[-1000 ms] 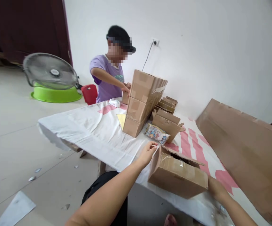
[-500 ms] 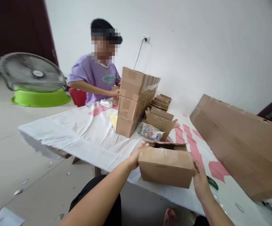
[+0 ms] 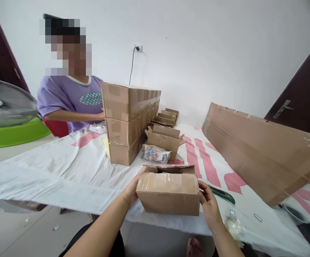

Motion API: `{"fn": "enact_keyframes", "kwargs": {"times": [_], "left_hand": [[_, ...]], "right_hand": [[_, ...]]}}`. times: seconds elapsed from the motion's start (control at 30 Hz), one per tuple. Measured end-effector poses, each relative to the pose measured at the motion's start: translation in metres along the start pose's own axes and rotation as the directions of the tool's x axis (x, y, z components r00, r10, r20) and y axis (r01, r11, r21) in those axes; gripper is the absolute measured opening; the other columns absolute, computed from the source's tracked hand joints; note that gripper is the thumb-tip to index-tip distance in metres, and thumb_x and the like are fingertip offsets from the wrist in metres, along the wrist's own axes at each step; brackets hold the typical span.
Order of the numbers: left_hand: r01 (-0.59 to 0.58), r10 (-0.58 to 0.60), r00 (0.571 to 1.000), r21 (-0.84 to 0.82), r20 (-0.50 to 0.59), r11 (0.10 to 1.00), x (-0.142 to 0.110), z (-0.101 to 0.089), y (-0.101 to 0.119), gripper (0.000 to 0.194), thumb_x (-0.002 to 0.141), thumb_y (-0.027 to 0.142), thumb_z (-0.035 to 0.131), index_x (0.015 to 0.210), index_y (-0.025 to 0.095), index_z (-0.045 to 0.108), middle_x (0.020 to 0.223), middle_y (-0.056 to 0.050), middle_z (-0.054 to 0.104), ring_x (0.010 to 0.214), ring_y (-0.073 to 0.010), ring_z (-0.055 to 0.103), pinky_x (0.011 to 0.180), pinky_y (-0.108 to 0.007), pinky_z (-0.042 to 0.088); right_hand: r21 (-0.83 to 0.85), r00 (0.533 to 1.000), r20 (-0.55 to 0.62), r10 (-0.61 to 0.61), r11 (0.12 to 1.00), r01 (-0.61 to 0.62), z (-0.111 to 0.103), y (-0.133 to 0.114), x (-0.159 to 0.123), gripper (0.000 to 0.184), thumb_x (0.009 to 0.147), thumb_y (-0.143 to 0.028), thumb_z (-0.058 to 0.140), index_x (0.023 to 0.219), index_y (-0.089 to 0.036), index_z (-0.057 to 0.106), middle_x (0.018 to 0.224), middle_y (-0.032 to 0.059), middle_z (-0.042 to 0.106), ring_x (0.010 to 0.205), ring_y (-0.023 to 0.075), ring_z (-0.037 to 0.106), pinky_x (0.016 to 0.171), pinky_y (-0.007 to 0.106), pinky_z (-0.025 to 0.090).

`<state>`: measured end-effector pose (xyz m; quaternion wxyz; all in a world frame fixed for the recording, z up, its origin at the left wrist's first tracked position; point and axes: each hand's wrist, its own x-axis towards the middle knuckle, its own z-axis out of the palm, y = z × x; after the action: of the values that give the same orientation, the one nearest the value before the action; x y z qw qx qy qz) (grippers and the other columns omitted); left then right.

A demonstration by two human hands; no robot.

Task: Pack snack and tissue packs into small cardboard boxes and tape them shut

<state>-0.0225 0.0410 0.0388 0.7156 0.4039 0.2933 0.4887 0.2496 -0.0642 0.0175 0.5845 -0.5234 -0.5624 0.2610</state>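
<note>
A brown cardboard box (image 3: pixel 168 201) sits at the table's near edge, its opening partly visible behind a raised back flap. Clear tape shines on its top. My left hand (image 3: pixel 135 185) grips the box's left end, with the fingers mostly hidden behind it. At the right end, my right hand (image 3: pixel 207 200) has its fingers curled against the cardboard. Just beyond the box lies a printed plastic packet (image 3: pixel 156 154), leaning near another open cardboard box (image 3: pixel 164 141). A green utility knife (image 3: pixel 221 194) rests to the right of my right hand.
Taped boxes (image 3: pixel 117 130) stand stacked left of centre, with more open boxes (image 3: pixel 167 117) behind. A large cardboard sheet (image 3: pixel 259 153) leans along the right side. Across the table, a co-worker (image 3: pixel 69 96) in purple is partly behind the stack. A fan (image 3: pixel 7 103) stands left.
My view has turned to the right and the scene has shifted left. Both hands still hold the box, which sits more level in view.
</note>
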Motion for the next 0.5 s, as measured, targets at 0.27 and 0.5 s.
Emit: {"fn": "enact_keyframes", "kwargs": {"times": [0.27, 0.5], "left_hand": [[0.026, -0.027, 1.0, 0.2, 0.004, 0.979, 0.006, 0.01, -0.006, 0.045, 0.071, 0.051, 0.071, 0.103, 0.018, 0.066, 0.1, -0.006, 0.073, 0.095, -0.0272, 0.067, 0.076, -0.033, 0.053], [0.01, -0.004, 1.0, 0.311, -0.018, 0.95, 0.01, 0.012, -0.008, 0.052, 0.066, 0.053, 0.073, 0.102, 0.016, 0.068, 0.098, -0.009, 0.074, 0.092, -0.0298, 0.067, 0.069, -0.032, 0.053]], "right_hand": [[0.167, 0.988, -0.081, 0.134, 0.979, -0.119, -0.005, 0.019, -0.006, 0.034, 0.075, -0.054, 0.066, 0.089, -0.023, 0.059, 0.09, 0.0041, 0.065, 0.082, 0.0204, 0.06, 0.077, 0.034, 0.048], [0.231, 0.975, -0.071, 0.211, 0.954, -0.19, -0.008, 0.014, -0.007, 0.031, 0.074, -0.049, 0.069, 0.085, -0.023, 0.056, 0.077, -0.0016, 0.058, 0.073, 0.0156, 0.054, 0.071, 0.028, 0.044]]}}
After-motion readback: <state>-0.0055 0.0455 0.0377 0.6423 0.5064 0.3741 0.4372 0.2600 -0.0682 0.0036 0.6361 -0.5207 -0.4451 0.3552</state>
